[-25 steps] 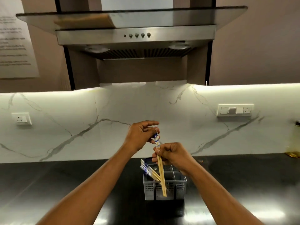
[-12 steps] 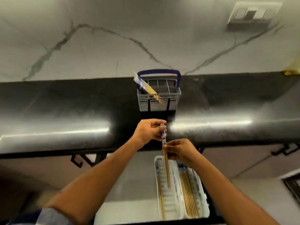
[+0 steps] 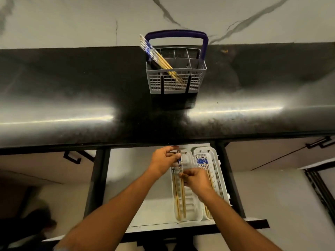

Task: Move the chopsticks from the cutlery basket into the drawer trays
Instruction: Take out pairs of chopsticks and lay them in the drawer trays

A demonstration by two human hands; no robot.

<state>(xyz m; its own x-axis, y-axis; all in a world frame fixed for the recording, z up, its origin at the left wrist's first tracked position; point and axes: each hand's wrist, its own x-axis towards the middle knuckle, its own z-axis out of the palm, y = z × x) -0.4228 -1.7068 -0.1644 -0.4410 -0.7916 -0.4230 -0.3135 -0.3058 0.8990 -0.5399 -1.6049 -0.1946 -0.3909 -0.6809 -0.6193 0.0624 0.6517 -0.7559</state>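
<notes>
A grey cutlery basket [image 3: 176, 84] with a blue handle stands on the black counter, with several blue-topped bamboo chopsticks [image 3: 159, 58] leaning in it. Below, an open drawer holds two white trays. Over the left tray [image 3: 192, 212], my left hand [image 3: 164, 160] pinches the blue top of a chopstick pair [image 3: 182, 194] and my right hand [image 3: 196, 180] pinches it lower down. The pair lies along the tray beside another chopstick. The right tray [image 3: 216, 154] holds several chopsticks, partly hidden by my right arm.
The black counter [image 3: 72, 109] overhangs the drawer's back. Marble wall rises behind the basket. The drawer floor [image 3: 130, 178] left of the trays is bare. Dark drawer rails [image 3: 97, 178] flank the drawer, and cabinet handles sit at both sides.
The view swung down from the counter to the drawer. Both hands carried the chopstick pair from above the basket down into the left tray.
</notes>
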